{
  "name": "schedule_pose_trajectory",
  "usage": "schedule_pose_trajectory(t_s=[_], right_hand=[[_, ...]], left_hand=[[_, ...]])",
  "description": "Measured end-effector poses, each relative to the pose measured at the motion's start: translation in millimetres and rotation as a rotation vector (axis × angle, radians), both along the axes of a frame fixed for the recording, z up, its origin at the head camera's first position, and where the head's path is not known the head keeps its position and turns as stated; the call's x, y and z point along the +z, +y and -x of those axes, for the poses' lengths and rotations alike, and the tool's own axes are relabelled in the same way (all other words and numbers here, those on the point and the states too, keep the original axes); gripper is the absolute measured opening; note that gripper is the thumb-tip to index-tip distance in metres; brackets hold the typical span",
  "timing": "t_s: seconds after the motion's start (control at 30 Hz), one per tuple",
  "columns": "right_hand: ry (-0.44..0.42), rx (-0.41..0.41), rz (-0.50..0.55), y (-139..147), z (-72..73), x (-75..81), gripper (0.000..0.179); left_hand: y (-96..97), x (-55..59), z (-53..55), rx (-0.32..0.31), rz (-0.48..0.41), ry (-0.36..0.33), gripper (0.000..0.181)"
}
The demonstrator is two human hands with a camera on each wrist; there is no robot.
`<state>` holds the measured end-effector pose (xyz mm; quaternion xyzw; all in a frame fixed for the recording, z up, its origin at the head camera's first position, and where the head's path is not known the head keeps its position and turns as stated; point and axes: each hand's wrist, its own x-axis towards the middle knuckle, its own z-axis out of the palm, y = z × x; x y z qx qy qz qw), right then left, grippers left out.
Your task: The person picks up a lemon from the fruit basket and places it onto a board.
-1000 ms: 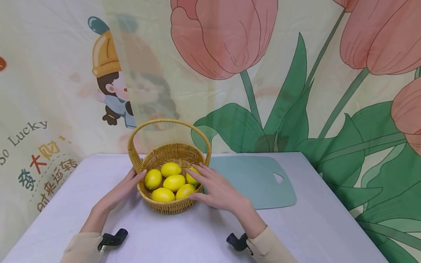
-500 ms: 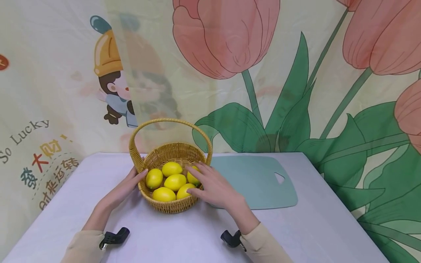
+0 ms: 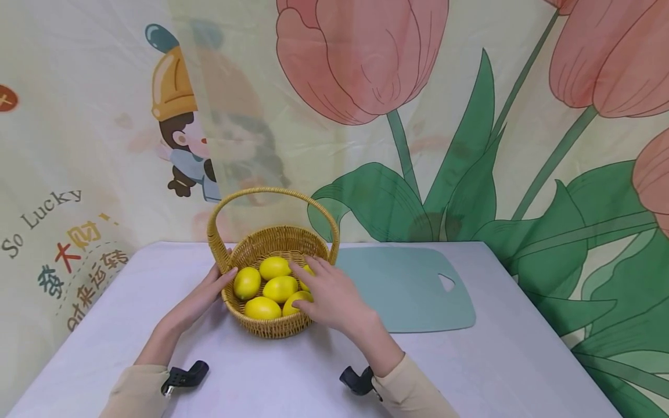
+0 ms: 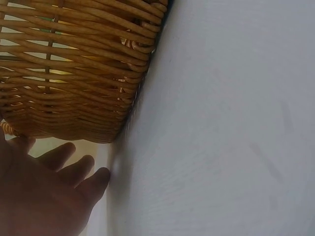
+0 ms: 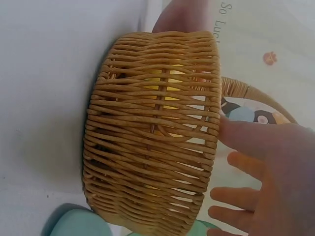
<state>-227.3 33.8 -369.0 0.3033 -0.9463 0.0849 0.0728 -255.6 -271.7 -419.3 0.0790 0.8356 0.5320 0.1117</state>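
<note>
A round wicker basket [image 3: 273, 328] with a tall arched handle stands on the white-covered table, with several yellow lemons [image 3: 280, 288] inside. At its left side, my left hand [image 3: 198, 302] has the thumb up at the rim. In the left wrist view, the other fingers [image 4: 96, 184] of that hand stretch loosely along the basket's outside. My right hand [image 3: 334, 296] reaches over the right rim, fingers extended above the lemons and hiding part of two. From the right wrist view, its thumb [image 5: 243, 137] lies right at the rim, the fingers spread and holding nothing.
A pale green cutting board [image 3: 423, 293] with a cut-out grip lies flat to the right of the basket, partly behind the right hand. Behind the table hangs a printed cloth [image 3: 360, 64] with tulips and a cartoon figure.
My right hand has shifted left, further over the basket and its lemons. The left hand keeps its place at the basket's side. The whole view drifts slightly right.
</note>
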Motion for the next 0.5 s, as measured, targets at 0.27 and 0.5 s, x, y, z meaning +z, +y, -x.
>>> schedule_pose_trajectory(t_s=[0.27, 0.5], right_hand=[[-0.081, 0.006, 0.07, -6, 7.9, -7.3, 0.071], [-0.142, -0.012, 0.094, -10, 16.3, -13.0, 0.068]], left_hand=[[-0.1, -2.0, 1.1, 0.005, -0.016, -0.009, 0.079], [1.4, -3.7, 0.8, -0.004, -0.055, -0.013, 0.079]])
